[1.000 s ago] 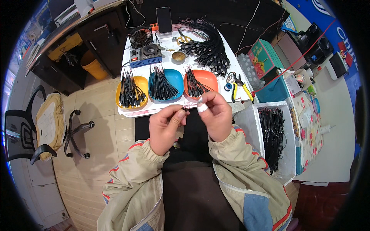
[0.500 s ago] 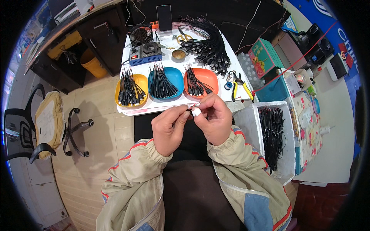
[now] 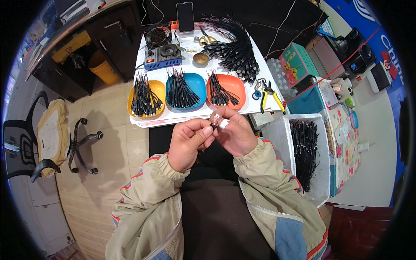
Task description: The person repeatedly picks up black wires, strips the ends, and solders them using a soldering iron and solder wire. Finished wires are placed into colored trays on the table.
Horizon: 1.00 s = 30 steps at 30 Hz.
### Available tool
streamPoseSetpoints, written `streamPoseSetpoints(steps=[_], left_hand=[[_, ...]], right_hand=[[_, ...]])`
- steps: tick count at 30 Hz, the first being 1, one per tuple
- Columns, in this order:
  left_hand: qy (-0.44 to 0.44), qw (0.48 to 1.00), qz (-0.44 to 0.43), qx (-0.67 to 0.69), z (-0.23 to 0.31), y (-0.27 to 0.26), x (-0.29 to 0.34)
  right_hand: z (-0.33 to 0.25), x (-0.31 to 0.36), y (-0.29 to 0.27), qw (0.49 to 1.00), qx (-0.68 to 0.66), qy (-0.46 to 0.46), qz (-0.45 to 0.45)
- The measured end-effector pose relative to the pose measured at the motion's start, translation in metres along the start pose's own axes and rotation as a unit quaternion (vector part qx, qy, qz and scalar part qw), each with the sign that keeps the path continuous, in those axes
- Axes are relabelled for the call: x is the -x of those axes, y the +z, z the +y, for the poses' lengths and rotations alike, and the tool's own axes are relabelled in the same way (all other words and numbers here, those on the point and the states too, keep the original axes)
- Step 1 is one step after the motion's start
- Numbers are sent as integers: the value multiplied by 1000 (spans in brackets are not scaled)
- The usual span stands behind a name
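In front of my chest, just off the table's near edge, my left hand (image 3: 188,143) pinches a short black cable (image 3: 213,125) between thumb and fingertips. My right hand (image 3: 238,135) meets it there, its fingers closed on the cable's thin, pale and reddish wire end. White tape (image 3: 224,124) wraps my right thumb. Most of the cable is hidden by my fingers. Beyond my hands, a yellow tray (image 3: 161,112), a blue tray (image 3: 200,82) and an orange tray (image 3: 237,84) hold bunches of black cables with bare wire tips.
On the white table (image 3: 255,104) stand a blue soldering unit (image 3: 162,62), a small fan (image 3: 157,39), a phone (image 3: 185,17), a bowl (image 3: 200,60) and a heap of cables (image 3: 236,52). Yellow-handled wire strippers (image 3: 269,96) lie right. A white foam box (image 3: 325,173) with cables stands at my right.
My right hand has turned and drawn in closer, its fingers shifting over the cable's wire end. The left hand keeps its pinch and has moved slightly. The view has shifted a little.
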<state>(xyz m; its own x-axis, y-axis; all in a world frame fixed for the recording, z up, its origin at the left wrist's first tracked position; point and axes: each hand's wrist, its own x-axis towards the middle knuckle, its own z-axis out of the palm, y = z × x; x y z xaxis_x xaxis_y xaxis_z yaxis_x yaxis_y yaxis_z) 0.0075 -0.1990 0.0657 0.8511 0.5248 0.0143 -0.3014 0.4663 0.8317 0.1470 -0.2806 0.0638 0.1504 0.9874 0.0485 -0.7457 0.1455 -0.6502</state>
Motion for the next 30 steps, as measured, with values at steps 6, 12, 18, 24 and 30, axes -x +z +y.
streamPoseSetpoints(steps=[6,12,18,24,30], left_hand=[[2,998,-27,-47,0,-4,3],[-1,999,-20,-44,-7,-6,2],[-3,996,-48,-81,-6,-11,2],[-66,995,-28,-73,-5,-13,2],[-101,992,-68,-39,-1,-18,-2]], right_hand=[[-6,3,-3,988,153,-18,-5],[10,0,-13,998,-34,39,-33],[-4,0,-15,994,95,61,1],[8,-1,-18,993,-26,110,-16],[2,-2,-27,996,75,52,-4]])
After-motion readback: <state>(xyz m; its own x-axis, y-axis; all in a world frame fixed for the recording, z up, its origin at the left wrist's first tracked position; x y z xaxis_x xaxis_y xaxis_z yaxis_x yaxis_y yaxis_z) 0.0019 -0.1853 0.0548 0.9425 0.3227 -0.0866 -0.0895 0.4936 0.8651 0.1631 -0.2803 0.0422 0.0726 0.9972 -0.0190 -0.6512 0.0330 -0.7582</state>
